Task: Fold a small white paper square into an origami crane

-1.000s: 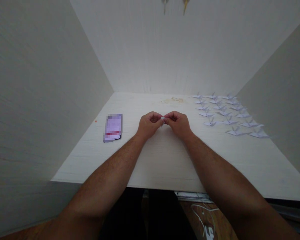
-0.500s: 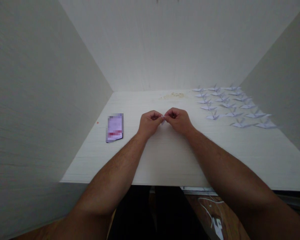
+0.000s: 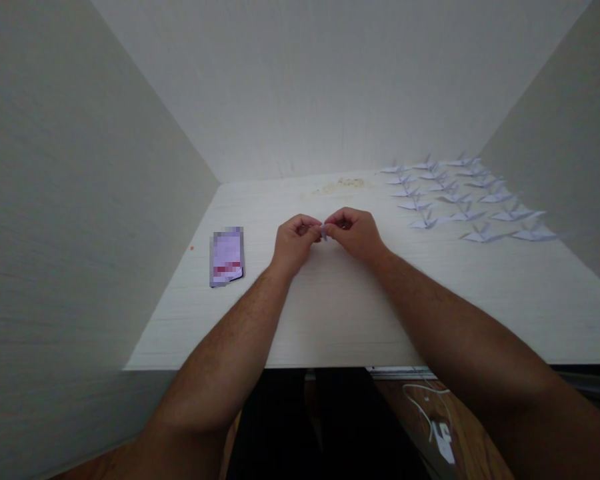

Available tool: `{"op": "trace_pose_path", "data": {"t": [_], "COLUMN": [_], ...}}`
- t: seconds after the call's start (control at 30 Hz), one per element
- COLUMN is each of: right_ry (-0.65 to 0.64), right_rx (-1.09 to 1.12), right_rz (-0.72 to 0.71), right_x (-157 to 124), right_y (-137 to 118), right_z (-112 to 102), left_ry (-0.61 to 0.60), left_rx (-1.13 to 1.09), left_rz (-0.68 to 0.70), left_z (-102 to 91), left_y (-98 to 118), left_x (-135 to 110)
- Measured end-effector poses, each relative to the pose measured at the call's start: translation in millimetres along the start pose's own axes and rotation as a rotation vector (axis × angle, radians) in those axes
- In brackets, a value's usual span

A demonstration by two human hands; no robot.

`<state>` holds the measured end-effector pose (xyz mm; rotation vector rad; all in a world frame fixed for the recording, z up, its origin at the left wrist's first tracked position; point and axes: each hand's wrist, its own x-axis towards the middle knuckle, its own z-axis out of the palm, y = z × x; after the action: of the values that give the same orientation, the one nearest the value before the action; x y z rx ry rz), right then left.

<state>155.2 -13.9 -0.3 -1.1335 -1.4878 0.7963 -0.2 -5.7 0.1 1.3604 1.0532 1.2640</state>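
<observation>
Over the middle of the white table [image 3: 330, 313], a small folded piece of white paper [image 3: 324, 233] sits between my two hands. My left hand [image 3: 296, 241] pinches it from the left, thumb and fingertips closed. From the right, my right hand [image 3: 354, 232] grips the same paper between thumb and forefinger. Most of the paper is covered by the fingertips, so its exact shape is hidden. Several white paper cranes [image 3: 460, 198] stand in rows on the right side of the table.
A phone [image 3: 227, 257] with a blurred screen lies on the left. A yellowish patch [image 3: 347, 183] marks the table near the back wall. Side walls [image 3: 165, 200] close in the table. On the floor below are a white cable [image 3: 415, 393] and a power strip [image 3: 443, 443].
My fingers have shifted slightly on the paper, and more of it shows upright between the fingertips. The whole view has tilted a little. The cranes and phone stay where they were.
</observation>
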Motion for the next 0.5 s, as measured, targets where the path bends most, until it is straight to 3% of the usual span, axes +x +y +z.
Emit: {"op": "trace_pose_path", "data": {"t": [0.5], "right_ry": [-0.012], "right_rx": [-0.023], "right_rz": [-0.062], "right_x": [2.8], "right_y": [3.0], "right_z": [-1.2], "left_ry": [0.02], "left_rx": [0.136], "left_rz": [0.143], "left_z": [-2.9], "left_y": [-6.5], "left_x": [3.5]}}
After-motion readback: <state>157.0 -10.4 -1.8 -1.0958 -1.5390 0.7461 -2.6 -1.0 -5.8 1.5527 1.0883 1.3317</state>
